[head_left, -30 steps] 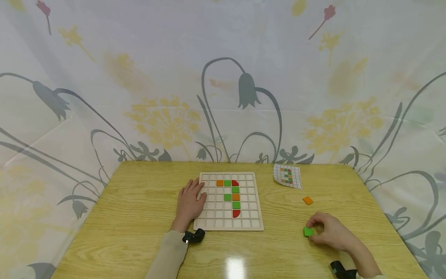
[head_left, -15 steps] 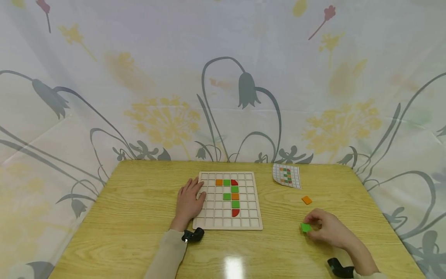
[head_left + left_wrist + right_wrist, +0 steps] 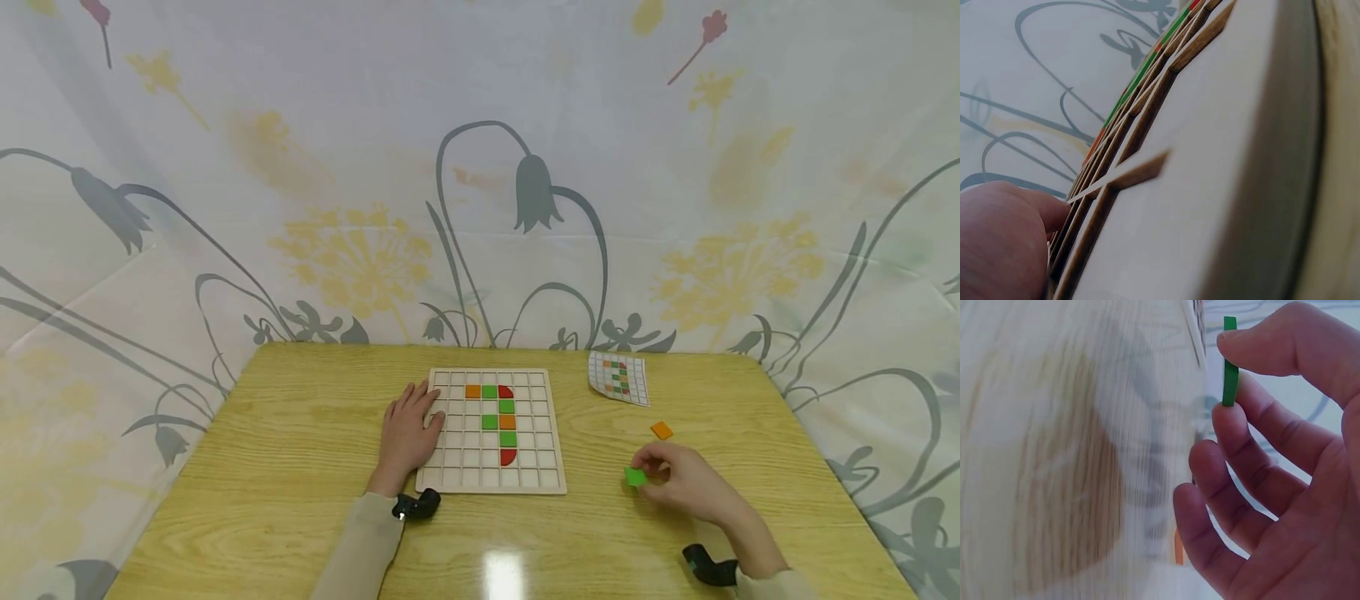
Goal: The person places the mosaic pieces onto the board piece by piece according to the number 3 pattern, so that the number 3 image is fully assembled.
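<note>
A pale wooden grid board (image 3: 457, 479) lies mid-table, with orange, green and red tiles (image 3: 507, 422) set in its cells. My left hand (image 3: 406, 436) rests flat on the board's left edge, fingers straight; the left wrist view shows the board's rim (image 3: 1222, 187) up close beside the hand (image 3: 1000, 244). My right hand (image 3: 675, 479) is right of the board and pinches a green square tile (image 3: 635, 476) just above the table. In the right wrist view the green tile (image 3: 1229, 362) is held edge-on between thumb and finger.
A small pattern card (image 3: 618, 377) lies at the table's far right. A loose orange tile (image 3: 662, 430) sits on the table (image 3: 300, 433) between the card and my right hand. A flowered cloth backdrop (image 3: 480, 167) rises behind the table.
My right hand has lifted the green tile and carried it left, toward the board. The left hand and the board have not moved.
</note>
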`<action>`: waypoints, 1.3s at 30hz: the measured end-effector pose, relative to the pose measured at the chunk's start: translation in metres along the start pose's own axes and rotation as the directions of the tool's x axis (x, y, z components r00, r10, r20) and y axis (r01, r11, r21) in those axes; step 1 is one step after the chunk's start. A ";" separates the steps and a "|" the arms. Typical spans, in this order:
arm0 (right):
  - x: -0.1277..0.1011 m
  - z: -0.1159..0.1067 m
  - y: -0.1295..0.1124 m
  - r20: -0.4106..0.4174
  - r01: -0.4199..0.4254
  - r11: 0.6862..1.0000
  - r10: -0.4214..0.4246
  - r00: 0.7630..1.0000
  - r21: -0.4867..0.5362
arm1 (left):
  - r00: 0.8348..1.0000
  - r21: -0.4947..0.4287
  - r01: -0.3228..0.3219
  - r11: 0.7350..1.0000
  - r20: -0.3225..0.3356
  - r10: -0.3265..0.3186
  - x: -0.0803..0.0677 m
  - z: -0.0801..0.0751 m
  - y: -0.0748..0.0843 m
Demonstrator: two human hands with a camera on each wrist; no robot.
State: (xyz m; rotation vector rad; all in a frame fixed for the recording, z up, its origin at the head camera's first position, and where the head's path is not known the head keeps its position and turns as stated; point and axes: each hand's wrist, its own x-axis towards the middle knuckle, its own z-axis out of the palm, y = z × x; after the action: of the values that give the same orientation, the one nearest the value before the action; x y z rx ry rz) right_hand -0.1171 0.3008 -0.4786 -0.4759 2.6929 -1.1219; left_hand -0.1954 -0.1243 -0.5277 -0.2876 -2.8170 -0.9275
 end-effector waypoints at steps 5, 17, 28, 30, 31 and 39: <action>0.008 0.006 -0.006 -0.040 0.060 0.998 -0.061 0.997 -0.022 | 1.000 0.003 -0.012 1.000 -0.012 0.012 0.000 0.000 0.000; 0.032 0.023 -0.016 -0.089 0.112 0.992 -0.117 0.989 -0.058 | 1.000 0.005 -0.002 1.000 -0.003 0.002 0.003 0.000 0.000; 0.056 0.044 -0.034 -0.057 0.145 0.988 -0.148 0.987 -0.048 | 1.000 0.013 -0.006 1.000 0.000 0.006 0.004 0.001 -0.001; 0.061 0.049 -0.036 -0.048 0.149 0.988 -0.152 0.987 -0.047 | 1.000 0.016 -0.009 1.000 -0.001 0.009 0.004 0.001 -0.002; 0.063 0.051 -0.037 -0.045 0.149 0.988 -0.151 0.987 -0.048 | 1.000 0.017 -0.010 1.000 -0.002 0.010 0.003 0.001 -0.002; 0.079 0.068 -0.050 -0.017 0.182 0.983 -0.182 0.983 -0.041 | 1.000 0.006 -0.008 1.000 -0.003 0.008 0.001 0.000 -0.001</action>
State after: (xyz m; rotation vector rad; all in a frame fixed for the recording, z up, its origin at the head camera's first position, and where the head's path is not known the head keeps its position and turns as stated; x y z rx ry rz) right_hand -0.1600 0.1947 -0.4938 -0.7343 2.7392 -1.1259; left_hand -0.1965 -0.1250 -0.5279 -0.2956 -2.8131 -0.9167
